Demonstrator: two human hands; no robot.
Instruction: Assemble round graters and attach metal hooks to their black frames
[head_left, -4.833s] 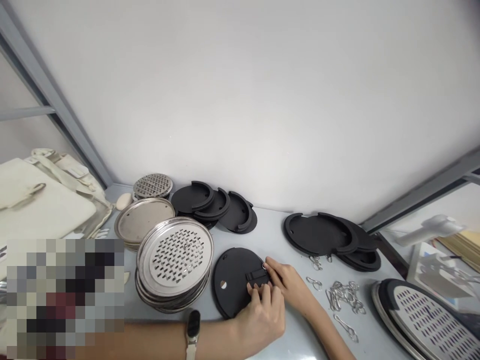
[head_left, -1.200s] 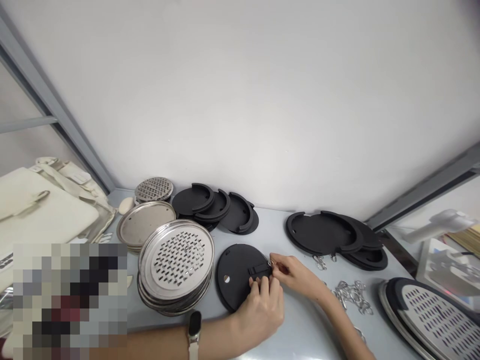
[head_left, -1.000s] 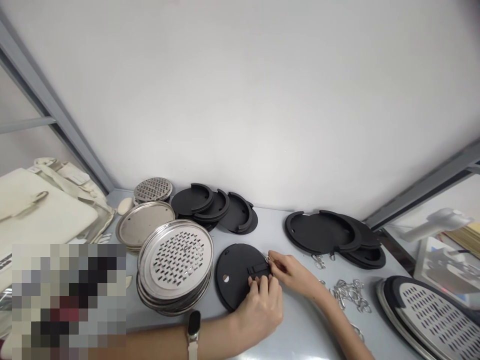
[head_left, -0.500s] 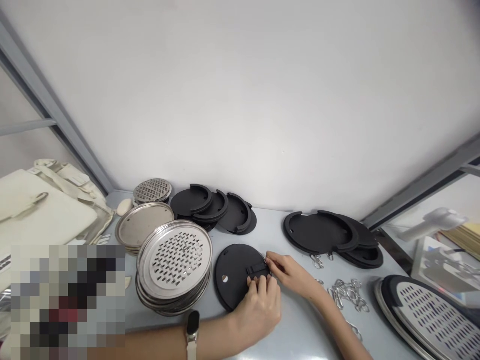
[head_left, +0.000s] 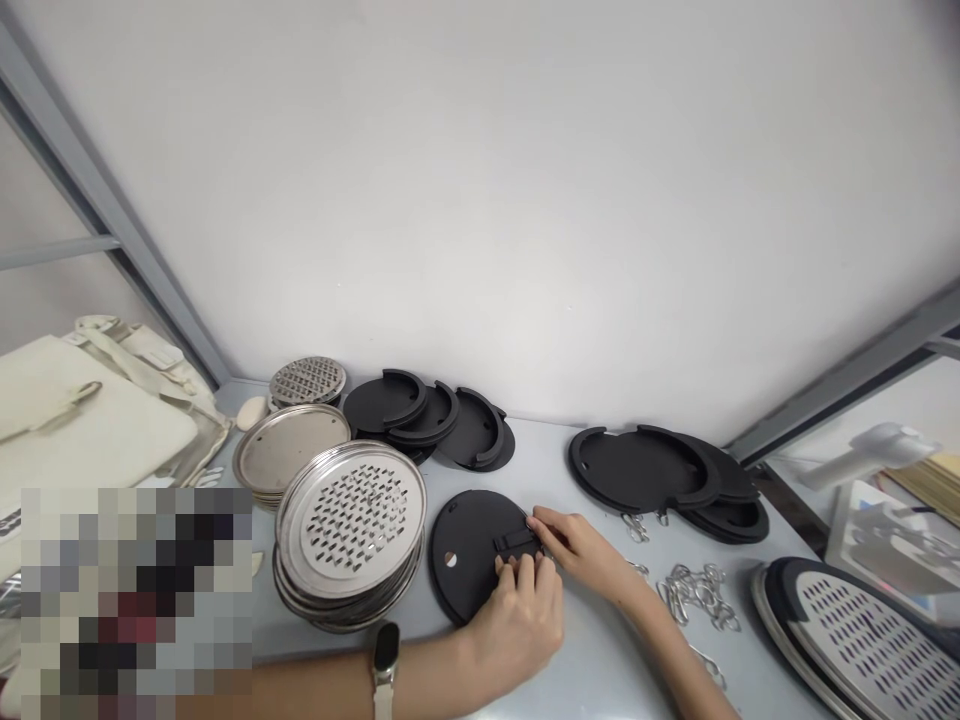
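A black round disc [head_left: 472, 560] lies on the grey table, with a white spot on its left part and a raised black strip [head_left: 516, 541] near its right edge. My left hand [head_left: 521, 610], below a wrist band, rests on the disc's lower right, its fingers curled and closed at the strip. At the disc's right edge, my right hand [head_left: 574, 545] has its thumb and fingertips pinched together. What either hand grips is too small or hidden to name.
Left of the disc stands a stack of metal grater discs [head_left: 360, 515], with plain metal discs [head_left: 292, 450] behind. Black discs [head_left: 469, 430] lie near the wall, others [head_left: 645, 468] at right. Metal clips [head_left: 697, 592] lie right of my hands, near oval graters [head_left: 870, 625].
The whole view has shifted very slightly. My right fingertips have closed in a little at the disc's edge, and the small shiny piece seen there earlier is now hidden.
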